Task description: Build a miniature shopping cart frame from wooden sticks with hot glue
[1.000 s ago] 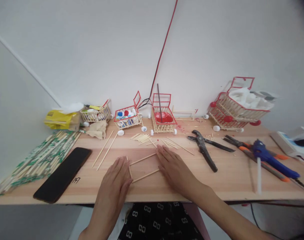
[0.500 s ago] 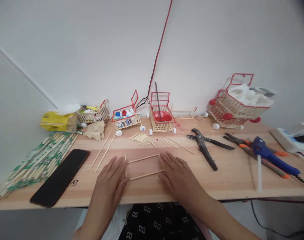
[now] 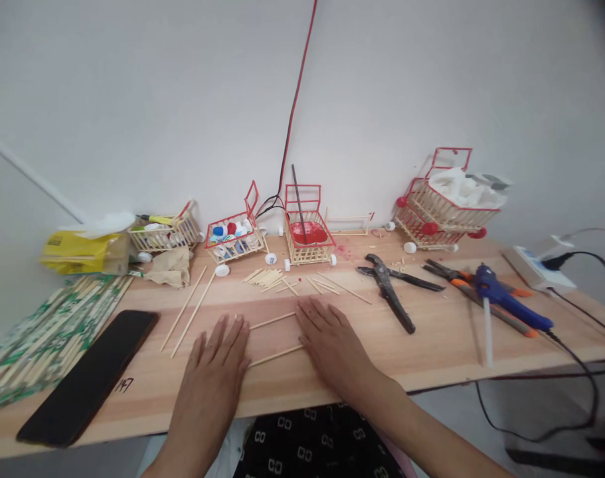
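Two thin wooden sticks lie roughly parallel on the wooden table: a far stick and a near stick. Flat over their left ends rests my left hand, fingers stretched out. My right hand lies flat across their right ends, fingers extended. Whatever is beneath both palms and fingers is hidden. Two longer loose sticks lie just left of my left hand. Beyond my hands is a pile of short cut sticks, with several more pieces beside it.
Miniature stick carts line the wall, one holding red paint, another bottle caps. Black cutters, orange-handled pliers and a blue glue gun lie right, near a power strip. A phone and wrapped chopsticks lie left.
The view has turned slightly right, so things appear further left. My left hand now covers the short upright stick that showed beside its fingers. Both hands stay flat on the table.
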### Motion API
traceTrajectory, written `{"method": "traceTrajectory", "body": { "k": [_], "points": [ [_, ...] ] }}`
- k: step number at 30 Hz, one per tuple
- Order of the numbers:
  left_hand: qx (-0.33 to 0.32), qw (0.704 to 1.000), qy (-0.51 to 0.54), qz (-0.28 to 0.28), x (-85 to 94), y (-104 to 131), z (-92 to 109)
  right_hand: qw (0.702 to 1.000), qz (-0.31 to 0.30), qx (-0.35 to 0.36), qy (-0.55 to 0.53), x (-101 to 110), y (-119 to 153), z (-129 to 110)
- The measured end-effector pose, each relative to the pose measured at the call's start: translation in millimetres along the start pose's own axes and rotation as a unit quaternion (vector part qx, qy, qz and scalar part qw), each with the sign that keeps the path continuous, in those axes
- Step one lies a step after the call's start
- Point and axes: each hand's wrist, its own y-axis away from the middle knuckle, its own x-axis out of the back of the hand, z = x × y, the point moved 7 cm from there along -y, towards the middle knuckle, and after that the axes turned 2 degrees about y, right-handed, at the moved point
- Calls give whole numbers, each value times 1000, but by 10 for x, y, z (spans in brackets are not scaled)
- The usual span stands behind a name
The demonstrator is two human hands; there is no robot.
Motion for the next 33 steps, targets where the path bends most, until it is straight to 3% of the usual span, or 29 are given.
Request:
{"method": "traceTrajectory", "body": {
  "k": [4,9,16,21,23,26,29,31,33],
  "points": [
    [0,1000,12,8,-12,7,-9,1000,8,4,0,72,4,-17],
    [-5,998,29,58,81,13,-7,999,43,24,-9,173,33,-106],
    [-112,992,17,64,72,42,139,995,31,56,-78,64,130,-233],
    [-114,990,52,57,16,-12,84,993,30,67,-92,46,140,-210],
    [-101,991,74,45,31,-59,29,992,52,60,-100,129,109,-136],
    [-80,991,96,43,125,-123,-67,984,133,23,-120,435,108,93],
    [-65,986,124,88,314,-136,-161,968,191,-14,-164,748,398,380],
    [-35,982,142,122,436,-115,-245,978,156,-10,-136,756,802,486],
    [28,980,142,140,518,-83,-365,989,130,6,-70,622,1325,525]
  ]
}}
